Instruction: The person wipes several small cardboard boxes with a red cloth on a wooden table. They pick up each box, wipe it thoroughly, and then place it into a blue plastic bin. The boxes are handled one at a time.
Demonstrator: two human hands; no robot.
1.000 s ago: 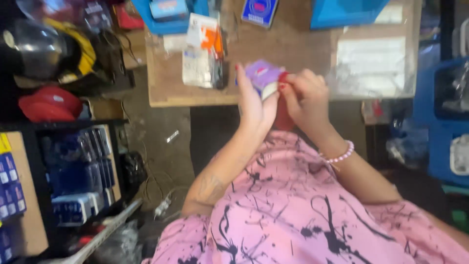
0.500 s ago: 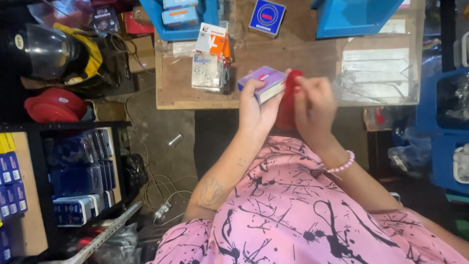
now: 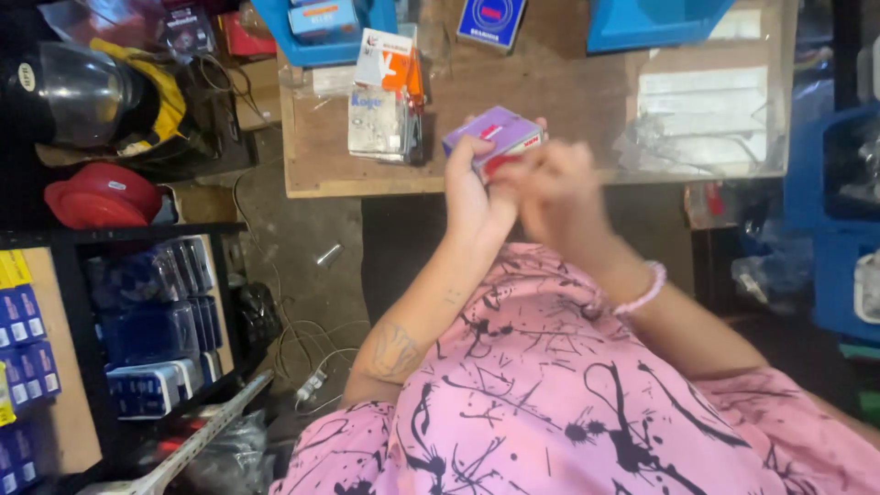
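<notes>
Both hands on a small purple cardboard box [image 3: 495, 135], held up at upper centre of the frame, over the near edge of the wooden table [image 3: 568, 101].

Left hand [image 3: 475, 188] grips the box from below-left, fingers curled shut on its lower side. Right hand [image 3: 559, 183] sits just right of and below the box, motion-blurred; fingertips look to meet the box's lower right end, but can't tell whether they're pinching it. Box long axis runs left-right, tilted, right end higher. Left hand has the firmer hold. Open room: bare tabletop just beyond the box; clear plastic bag [image 3: 706, 119] to the right, stack of flat printed packets [image 3: 385, 101] close on the left, blue square box [image 3: 492, 20] at top centre. Table edge runs directly under the hands, floor below.
</notes>
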